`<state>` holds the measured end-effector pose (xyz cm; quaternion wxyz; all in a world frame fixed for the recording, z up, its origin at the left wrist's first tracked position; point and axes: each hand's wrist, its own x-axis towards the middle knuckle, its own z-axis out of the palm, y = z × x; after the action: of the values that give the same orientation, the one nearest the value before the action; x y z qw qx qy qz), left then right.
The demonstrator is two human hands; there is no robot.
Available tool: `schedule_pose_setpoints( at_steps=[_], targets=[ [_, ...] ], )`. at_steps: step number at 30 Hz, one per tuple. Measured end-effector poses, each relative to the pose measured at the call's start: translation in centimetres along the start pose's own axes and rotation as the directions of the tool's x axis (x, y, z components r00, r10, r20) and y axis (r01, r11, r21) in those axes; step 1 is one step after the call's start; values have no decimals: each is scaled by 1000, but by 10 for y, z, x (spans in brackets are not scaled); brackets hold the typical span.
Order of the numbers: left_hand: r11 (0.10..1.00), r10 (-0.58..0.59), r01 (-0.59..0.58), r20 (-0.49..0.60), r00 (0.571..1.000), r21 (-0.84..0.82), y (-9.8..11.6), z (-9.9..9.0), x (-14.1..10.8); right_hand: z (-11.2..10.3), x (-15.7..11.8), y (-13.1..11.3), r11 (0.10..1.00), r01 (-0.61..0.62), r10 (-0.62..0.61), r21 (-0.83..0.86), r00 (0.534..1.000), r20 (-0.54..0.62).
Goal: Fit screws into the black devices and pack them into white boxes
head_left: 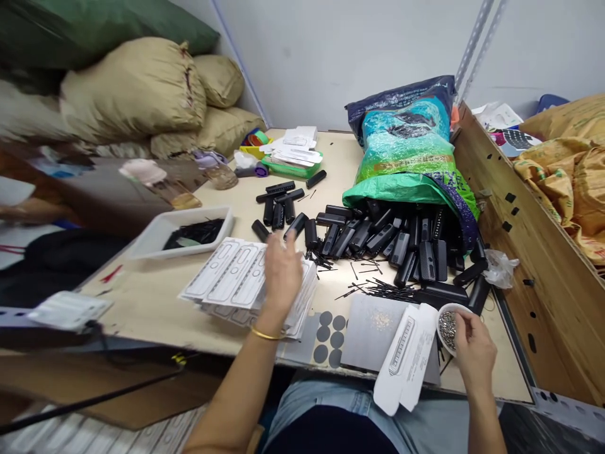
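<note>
My left hand (282, 272) is over the right part of a stack of flat white printed cartons (231, 271), its fingers stretched out towards the far side. Whether it touches the top carton I cannot tell. On the right, my right hand (476, 353) dips its fingertips into a small white bowl (439, 328) of tiny silvery metal parts (447, 330). Those fingers are pinched together, and what lies between them is hidden. Beside the bowl a single white carton (405, 359) lies over the table's near edge, partly on a grey sheet (366, 334).
Black oblong cases (397, 246) spill from a green-blue bag (406, 145). Thin black sticks (387, 290) lie before them. A white tray (146, 243) holds dark pieces. Dark round discs (336, 340) lie near the front edge. A wooden board (534, 284) walls the right side.
</note>
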<state>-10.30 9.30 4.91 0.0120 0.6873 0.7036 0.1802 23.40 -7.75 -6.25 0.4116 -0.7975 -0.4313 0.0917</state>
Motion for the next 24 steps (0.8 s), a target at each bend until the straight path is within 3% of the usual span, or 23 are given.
schedule_pose_setpoints(
  at_steps=[3,6,9,12,14,16,19,24],
  targets=[
    [976,192,-181,84,978,-125,41,45,10,-3,2,33,993,82,-69,-87,987,143],
    [995,25,-5,206,978,-96,66,92,30,3,3,46,987,143,-130,-68,978,164],
    [995,-43,65,265,963,-74,64,119,50,4,2,41,999,53,-51,-5,987,150],
    [995,-50,75,308,950,-71,48,126,59,1,4,23,955,-173,144,241,981,133],
    [993,-66,96,335,940,-75,38,126,60,0,7,7,829,-306,245,469,951,188],
    [988,-84,124,353,932,-90,30,126,60,3,11,-12,663,-378,258,646,925,277],
    [979,-102,158,357,928,-132,26,129,59,11,16,-38,502,-386,192,774,922,335],
    [949,-147,220,301,942,-226,23,136,55,25,14,-65,503,-348,136,791,936,325]
  ],
)
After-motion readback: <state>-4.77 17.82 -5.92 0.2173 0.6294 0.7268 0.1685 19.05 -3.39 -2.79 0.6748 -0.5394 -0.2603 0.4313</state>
